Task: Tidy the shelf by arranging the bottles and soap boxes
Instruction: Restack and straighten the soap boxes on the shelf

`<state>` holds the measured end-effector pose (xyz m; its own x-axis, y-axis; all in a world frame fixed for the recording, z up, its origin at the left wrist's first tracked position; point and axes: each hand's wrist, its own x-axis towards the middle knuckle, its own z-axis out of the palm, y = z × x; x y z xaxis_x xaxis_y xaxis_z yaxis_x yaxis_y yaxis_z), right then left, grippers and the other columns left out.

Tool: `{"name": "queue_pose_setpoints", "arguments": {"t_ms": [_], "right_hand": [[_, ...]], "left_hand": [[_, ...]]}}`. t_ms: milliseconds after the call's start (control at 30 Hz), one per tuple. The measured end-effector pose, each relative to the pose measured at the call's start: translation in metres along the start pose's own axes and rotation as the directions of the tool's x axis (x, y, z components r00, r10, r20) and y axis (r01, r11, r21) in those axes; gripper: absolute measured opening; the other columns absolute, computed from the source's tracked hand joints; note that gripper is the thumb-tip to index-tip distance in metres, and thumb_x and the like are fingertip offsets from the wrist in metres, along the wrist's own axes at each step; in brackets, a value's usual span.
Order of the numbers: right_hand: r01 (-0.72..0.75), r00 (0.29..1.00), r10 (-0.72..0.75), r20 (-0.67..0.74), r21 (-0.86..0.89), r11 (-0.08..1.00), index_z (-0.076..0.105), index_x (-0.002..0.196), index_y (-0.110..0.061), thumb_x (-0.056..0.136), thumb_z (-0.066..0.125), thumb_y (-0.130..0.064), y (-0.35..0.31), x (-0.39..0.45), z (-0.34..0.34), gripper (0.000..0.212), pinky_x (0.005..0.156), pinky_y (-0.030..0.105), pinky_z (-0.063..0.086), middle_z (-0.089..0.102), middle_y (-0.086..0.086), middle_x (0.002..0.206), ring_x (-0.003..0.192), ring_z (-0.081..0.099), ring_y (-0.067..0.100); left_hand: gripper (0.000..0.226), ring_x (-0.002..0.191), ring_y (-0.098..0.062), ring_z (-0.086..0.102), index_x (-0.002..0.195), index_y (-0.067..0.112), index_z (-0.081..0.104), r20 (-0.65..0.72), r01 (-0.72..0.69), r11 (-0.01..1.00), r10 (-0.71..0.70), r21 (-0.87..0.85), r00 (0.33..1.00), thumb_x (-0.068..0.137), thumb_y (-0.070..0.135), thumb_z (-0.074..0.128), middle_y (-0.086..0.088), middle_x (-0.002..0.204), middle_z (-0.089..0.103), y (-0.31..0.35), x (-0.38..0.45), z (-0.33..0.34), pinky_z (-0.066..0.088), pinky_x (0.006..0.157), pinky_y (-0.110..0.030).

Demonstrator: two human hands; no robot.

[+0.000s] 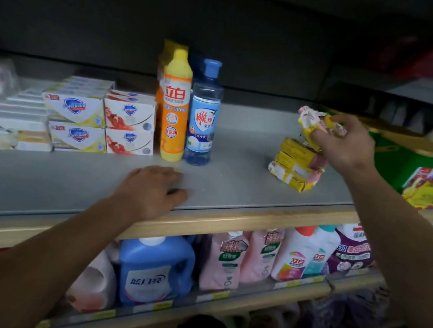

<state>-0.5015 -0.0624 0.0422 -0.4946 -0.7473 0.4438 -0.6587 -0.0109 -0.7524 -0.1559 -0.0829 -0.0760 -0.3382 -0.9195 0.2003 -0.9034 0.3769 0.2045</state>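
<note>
Shelf: the grey shelf (pixel 236 172) runs across the middle of the frame, with a pale wooden front edge below your hands.
Left hand: your left hand (pixel 151 191) rests palm down on the shelf near its front edge, at centre frame; its fingers (pixel 177 183) lie loosely bent on the surface and hold nothing.
Right hand: your right hand (pixel 347 148), at centre right, is raised just above the yellow stack; its fingers (pixel 321 135) are curled round a crumpled yellow-and-pink soap packet (pixel 312 118), which you hold clear of the shelf.
Yellow stack: a pile of yellow soap packets (pixel 295 163) sits on the shelf right under that hand, tilted and uneven, well apart from the bottles.
Bottles: a yellow-orange dish soap bottle (pixel 174 111) and a clear bottle with a blue cap (pixel 203 118) stand upright side by side, touching or almost so, at upper centre. Behind the yellow-orange one, another yellow pack partly shows.
Soap boxes: white soap boxes (pixel 100 121) are stacked two high just left of the bottles, the nearest box beside the yellow-orange bottle. Further left lie flatter boxes, blurred.
Lower shelf: below, at bottom centre, you see a blue detergent jug (pixel 154 268) and pink refill pouches (pixel 225 258) in a row.
Far right: a green box (pixel 403 161) sits beyond your right wrist.
</note>
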Motion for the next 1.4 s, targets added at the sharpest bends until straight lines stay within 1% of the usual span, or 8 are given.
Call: {"name": "queue_pose_setpoints", "arguments": {"t_ms": [233, 733, 833, 900, 967, 1100, 1300, 1400], "right_hand": [[0.03, 0.954, 0.039, 0.296, -0.224, 0.974, 0.061, 0.129, -0.027, 0.084, 0.068, -0.038, 0.011, 0.029, 0.012, 0.047, 0.099, 0.04, 0.05, 0.061, 0.009, 0.13, 0.112, 0.061, 0.031], [0.222, 0.965, -0.112, 0.237, -0.509, 0.831, 0.052, 0.14, -0.02, 0.086, 0.061, -0.051, -0.002, 0.018, 0.014, 0.062, 0.103, 0.042, 0.041, 0.047, 0.017, 0.139, 0.126, 0.045, 0.041], [0.311, 0.949, -0.26, 0.178, -0.406, 0.859, 0.056, 0.134, -0.014, 0.088, 0.063, -0.043, -0.025, -0.008, 0.025, 0.055, 0.102, 0.039, 0.04, 0.052, 0.015, 0.137, 0.123, 0.049, 0.037], [0.398, 0.916, -0.355, 0.189, -0.293, 0.869, 0.058, 0.132, -0.013, 0.087, 0.064, -0.038, -0.045, -0.032, 0.043, 0.052, 0.102, 0.036, 0.039, 0.055, 0.014, 0.133, 0.123, 0.051, 0.033], [0.487, 0.866, -0.439, 0.238, -0.21, 0.848, 0.058, 0.131, -0.013, 0.087, 0.065, -0.036, -0.069, -0.057, 0.067, 0.05, 0.102, 0.033, 0.038, 0.057, 0.012, 0.132, 0.123, 0.051, 0.03], [0.605, 0.766, -0.557, 0.32, -0.066, 0.794, 0.059, 0.129, -0.019, 0.085, 0.066, -0.039, -0.124, -0.102, 0.129, 0.048, 0.09, 0.028, 0.039, 0.059, 0.006, 0.125, 0.115, 0.054, 0.026], [0.682, 0.644, -0.653, 0.398, 0.089, 0.726, 0.056, 0.133, -0.018, 0.089, 0.062, -0.039, -0.208, -0.149, 0.227, 0.05, 0.101, 0.033, 0.037, 0.054, 0.004, 0.134, 0.125, 0.048, 0.026], [0.731, 0.608, -0.675, 0.418, 0.037, 0.681, 0.052, 0.137, -0.017, 0.091, 0.058, -0.04, -0.241, -0.161, 0.27, 0.052, 0.103, 0.037, 0.036, 0.052, 0.007, 0.137, 0.125, 0.047, 0.03]], "left_hand": [[0.066, 0.136, -0.018, 0.039, 0.142, 0.033, 0.046, -0.018, 0.02, 0.999, -0.021, -0.049, 1.0, 0.087, 0.069, 0.041, 0.006, 0.15, 0.044, 0.001, -0.001, -0.004, 0.029, 0.114, -0.039], [0.057, 0.133, -0.018, 0.044, 0.139, 0.03, 0.05, -0.069, -0.008, 0.999, 0.004, -0.053, 0.998, 0.09, 0.06, 0.048, 0.005, 0.146, 0.049, 0.001, -0.002, -0.002, 0.032, 0.112, -0.036], [0.041, 0.12, -0.015, 0.055, 0.124, 0.03, 0.063, -0.047, 0.04, 0.953, -0.057, -0.299, 0.997, 0.087, 0.047, 0.062, 0.004, 0.132, 0.061, 0.0, -0.003, -0.011, 0.039, 0.106, -0.031], [0.024, 0.11, -0.013, 0.061, 0.111, 0.031, 0.067, -0.042, 0.067, 0.819, -0.11, -0.57, 0.993, 0.087, 0.033, 0.068, 0.003, 0.121, 0.067, -0.004, -0.008, -0.023, 0.044, 0.104, -0.034], [0.018, 0.104, -0.012, 0.064, 0.104, 0.029, 0.068, -0.115, 0.04, 0.742, -0.157, -0.67, 0.981, 0.087, 0.024, 0.069, 0.004, 0.113, 0.069, -0.015, -0.017, -0.033, 0.047, 0.102, -0.038], [0.018, 0.096, -0.013, 0.066, 0.106, 0.022, 0.07, -0.215, 0.053, 0.761, -0.249, -0.647, 0.944, 0.087, 0.019, 0.069, 0.005, 0.109, 0.07, -0.059, -0.047, -0.05, 0.049, 0.095, -0.028], [0.02, 0.087, -0.014, 0.067, 0.109, 0.022, 0.069, -0.308, 0.2, 0.785, -0.444, -0.586, 0.841, 0.089, 0.025, 0.067, 0.004, 0.102, 0.071, -0.15, -0.108, -0.083, 0.05, 0.087, -0.027], [0.026, 0.082, -0.004, 0.064, 0.116, 0.023, 0.066, -0.357, 0.262, 0.802, -0.497, -0.537, 0.791, 0.091, 0.029, 0.064, 0.008, 0.102, 0.068, -0.194, -0.135, -0.101, 0.045, 0.076, -0.013]]}}
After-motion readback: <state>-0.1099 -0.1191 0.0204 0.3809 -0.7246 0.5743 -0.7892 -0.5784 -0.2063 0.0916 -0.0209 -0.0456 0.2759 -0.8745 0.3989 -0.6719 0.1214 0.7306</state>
